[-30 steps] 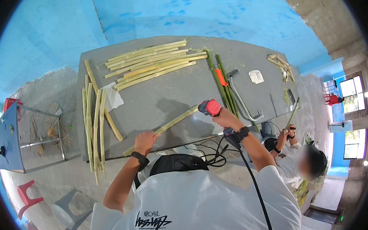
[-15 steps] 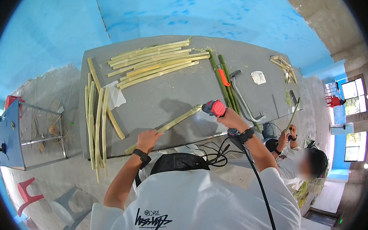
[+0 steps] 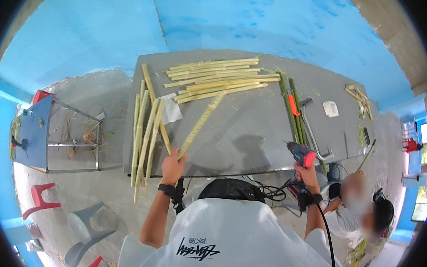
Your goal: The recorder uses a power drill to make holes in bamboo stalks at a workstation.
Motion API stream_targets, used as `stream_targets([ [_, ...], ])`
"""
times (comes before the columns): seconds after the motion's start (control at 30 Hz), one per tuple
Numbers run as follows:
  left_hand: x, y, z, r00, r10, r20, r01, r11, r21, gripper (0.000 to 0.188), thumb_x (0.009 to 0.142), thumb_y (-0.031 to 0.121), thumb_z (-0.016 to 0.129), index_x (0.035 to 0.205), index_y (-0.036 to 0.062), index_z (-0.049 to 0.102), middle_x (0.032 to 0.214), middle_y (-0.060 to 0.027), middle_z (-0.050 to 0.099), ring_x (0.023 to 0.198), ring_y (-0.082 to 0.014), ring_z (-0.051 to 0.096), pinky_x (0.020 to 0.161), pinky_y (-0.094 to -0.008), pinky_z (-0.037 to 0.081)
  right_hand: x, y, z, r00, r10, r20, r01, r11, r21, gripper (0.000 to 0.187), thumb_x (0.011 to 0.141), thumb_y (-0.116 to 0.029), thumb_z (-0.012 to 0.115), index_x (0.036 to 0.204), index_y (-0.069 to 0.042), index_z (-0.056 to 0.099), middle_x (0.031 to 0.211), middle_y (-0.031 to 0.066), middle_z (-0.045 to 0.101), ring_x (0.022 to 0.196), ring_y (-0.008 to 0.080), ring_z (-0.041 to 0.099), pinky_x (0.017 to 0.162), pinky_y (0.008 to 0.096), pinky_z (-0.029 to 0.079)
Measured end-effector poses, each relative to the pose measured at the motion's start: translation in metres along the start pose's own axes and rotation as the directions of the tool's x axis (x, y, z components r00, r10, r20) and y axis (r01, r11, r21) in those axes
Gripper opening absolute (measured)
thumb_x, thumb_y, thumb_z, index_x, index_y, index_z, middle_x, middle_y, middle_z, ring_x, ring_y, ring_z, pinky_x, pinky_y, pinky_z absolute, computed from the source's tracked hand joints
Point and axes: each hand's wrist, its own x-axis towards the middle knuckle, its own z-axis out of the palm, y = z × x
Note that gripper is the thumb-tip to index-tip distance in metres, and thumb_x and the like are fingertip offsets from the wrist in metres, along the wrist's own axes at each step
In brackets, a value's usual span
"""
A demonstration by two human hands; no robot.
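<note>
My left hand is closed around the near end of a split bamboo strip, which slants away to the right over the grey table. A row of small dark spots runs along this strip. In my right hand is a red and black power drill, its bit pointing up and left, apart from the strip. Left of my left hand lie several bamboo strips side by side, some jutting past the table's near edge. More bamboo strips are laid across the far side.
Green bamboo poles, an orange-handled tool and a hacksaw lie right of centre on the table. A co-worker sits at the right holding a thin stick. Left stand a blue table and plastic chairs.
The drill has moved off the strip's far end, back and right toward me. My left hand has swung the strip steeper, its far end now near the far strips. The view has shifted.
</note>
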Motion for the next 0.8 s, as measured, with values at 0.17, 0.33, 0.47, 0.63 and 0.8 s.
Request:
stream_targets([
  [0.17, -0.01, -0.049, -0.059, 0.918, -0.15, -0.367, 0.167, 0.986, 0.013, 0.03, 0.092, 0.025, 0.064, 0.114, 0.0055, 0.057, 0.088, -0.0246, 0.067, 0.084, -0.0458, 0.063, 0.071, -0.0529, 0.049, -0.028, 0.044, -0.013, 0.987, 0.009, -0.16, -0.007, 1.0, 0.012, 0.013, 0.083, -0.007, 0.069, 0.089, -0.006, 0.058, 0.054, 0.0003, 0.049, 0.041, 0.0111, 0.048, 0.036, 0.0265, 0.036],
  [0.33, -0.001, -0.105, -0.089, 0.888, -0.137, -0.439, 0.176, 0.983, 0.048, 0.031, 0.09, 0.02, 0.066, 0.115, 0.0056, 0.057, 0.108, -0.0192, 0.065, 0.102, -0.0405, 0.061, 0.083, -0.0494, 0.049, -0.054, 0.086, -0.034, 0.979, 0.084, -0.184, -0.08, 0.996, 0.027, 0.007, 0.084, -0.002, 0.064, 0.09, -0.003, 0.059, 0.057, 0.0012, 0.051, 0.042, 0.0112, 0.049, 0.037, 0.0269, 0.038],
  [0.47, -0.001, -0.134, -0.086, 0.913, -0.083, -0.398, 0.15, 0.979, 0.14, 0.037, 0.082, 0.013, 0.071, 0.116, 0.0077, 0.057, 0.104, -0.0144, 0.055, 0.105, -0.0383, 0.052, 0.087, -0.0485, 0.046, -0.06, 0.089, -0.024, 0.958, 0.165, -0.236, -0.145, 0.985, 0.098, 0.006, 0.085, -0.001, 0.063, 0.089, -0.003, 0.059, 0.057, 0.0017, 0.051, 0.041, 0.012, 0.048, 0.037, 0.0275, 0.039],
  [0.63, 0.005, -0.117, -0.082, 0.911, -0.058, -0.407, 0.159, 0.963, 0.218, 0.036, 0.081, 0.012, 0.071, 0.114, 0.0089, 0.056, 0.105, -0.0136, 0.055, 0.109, -0.0356, 0.05, 0.088, -0.0483, 0.043, -0.068, 0.101, -0.015, 0.93, 0.19, -0.316, -0.147, 0.977, 0.157, 0.007, 0.085, -0.007, 0.063, 0.091, -0.005, 0.06, 0.058, -0.0005, 0.049, 0.041, 0.0121, 0.046, 0.039, 0.0269, 0.038],
  [0.8, 0.039, -0.076, -0.073, 0.852, 0.164, -0.498, -0.017, 0.958, 0.286, 0.033, 0.076, 0.007, 0.07, 0.107, 0.0078, 0.056, 0.106, -0.014, 0.055, 0.108, -0.0366, 0.051, 0.085, -0.0492, 0.043, -0.077, 0.097, 0.003, 0.932, 0.176, -0.317, -0.107, 0.969, 0.224, 0.011, 0.082, -0.004, 0.06, 0.092, -0.005, 0.061, 0.058, -0.0008, 0.049, 0.041, 0.0124, 0.046, 0.039, 0.0277, 0.039],
])
